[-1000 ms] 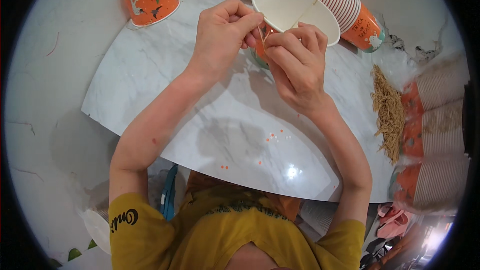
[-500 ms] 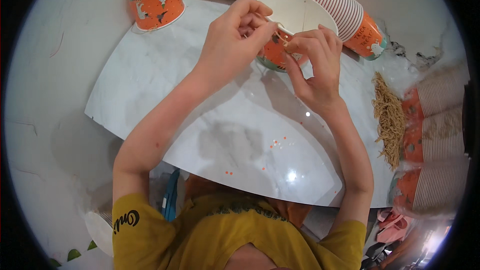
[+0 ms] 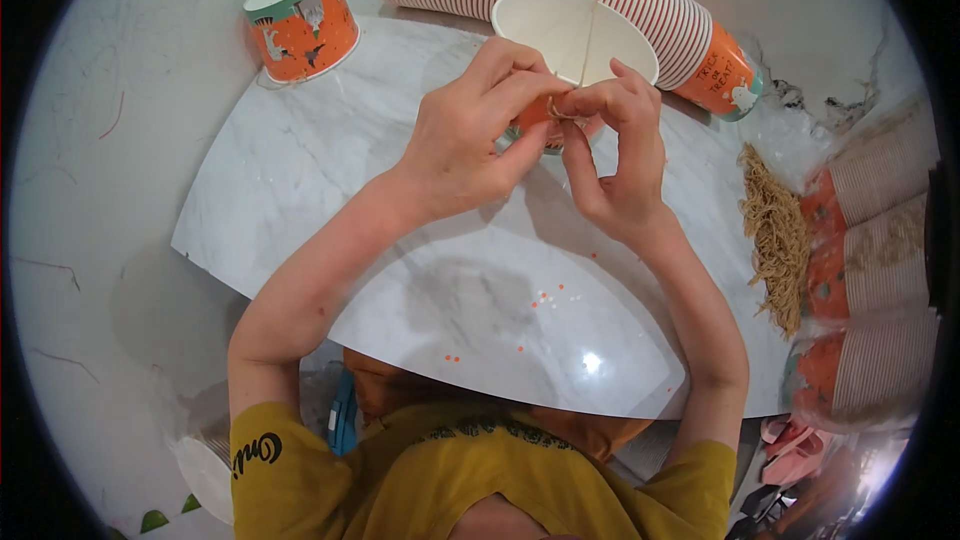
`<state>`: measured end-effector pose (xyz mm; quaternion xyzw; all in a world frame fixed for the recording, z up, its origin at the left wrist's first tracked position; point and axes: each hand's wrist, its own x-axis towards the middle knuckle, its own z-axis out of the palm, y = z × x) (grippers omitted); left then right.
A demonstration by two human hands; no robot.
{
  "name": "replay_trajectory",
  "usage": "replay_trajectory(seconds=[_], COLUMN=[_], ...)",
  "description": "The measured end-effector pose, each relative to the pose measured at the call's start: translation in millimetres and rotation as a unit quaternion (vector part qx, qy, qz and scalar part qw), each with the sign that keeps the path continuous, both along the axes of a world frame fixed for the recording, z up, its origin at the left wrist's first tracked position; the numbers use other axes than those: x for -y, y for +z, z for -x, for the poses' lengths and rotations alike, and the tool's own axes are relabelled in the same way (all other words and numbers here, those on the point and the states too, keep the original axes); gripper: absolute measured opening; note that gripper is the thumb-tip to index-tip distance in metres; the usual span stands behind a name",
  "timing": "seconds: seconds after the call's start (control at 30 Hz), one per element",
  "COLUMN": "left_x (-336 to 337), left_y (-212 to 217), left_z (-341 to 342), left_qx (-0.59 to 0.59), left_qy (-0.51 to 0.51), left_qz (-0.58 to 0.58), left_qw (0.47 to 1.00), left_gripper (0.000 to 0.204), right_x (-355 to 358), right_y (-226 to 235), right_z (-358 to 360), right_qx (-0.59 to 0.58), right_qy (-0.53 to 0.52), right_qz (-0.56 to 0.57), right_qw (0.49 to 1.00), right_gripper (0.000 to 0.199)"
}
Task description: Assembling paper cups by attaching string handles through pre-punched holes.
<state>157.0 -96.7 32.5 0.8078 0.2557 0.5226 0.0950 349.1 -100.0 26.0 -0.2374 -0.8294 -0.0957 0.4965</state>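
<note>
Pinching thin tan string narrowly in bare right hand, close beside left hand, cannot tell left grip; already laid across mouth of round orange paper cup with white interior, over white marbled counter; seemingly not yet fastened

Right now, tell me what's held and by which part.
Left hand and right hand pinch tan string by its section in front of the orange cup.

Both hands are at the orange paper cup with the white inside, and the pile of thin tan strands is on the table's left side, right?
Not quite: the head view shows the pile of thin tan strands on the right side of the white marbled table. The rest holds.
</note>
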Motion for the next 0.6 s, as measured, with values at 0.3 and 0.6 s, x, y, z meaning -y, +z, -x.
replay_trajectory(seconds=[0.3, 0.6], left_x=[-5.0, -7.7], left_y=[-7.9, -15.1], left_z=[-3.3, -2.6], left_qx=[0.023, 0.029], left_qy=[0.002, -0.011], left_qz=[-0.013, -0.019], left_qw=[1.000, 0.999], left_gripper=[0.021, 0.012], right_x=[0.9, 3.1], right_y=[7.3, 12.6], right_z=[-0.9, -15.6], right_qx=[0.012, 0.098], right_qy=[-0.030, -0.061], right_qz=[-0.078, -0.027], right_qw=[0.996, 0.993], right_gripper=[0.047, 0.041])
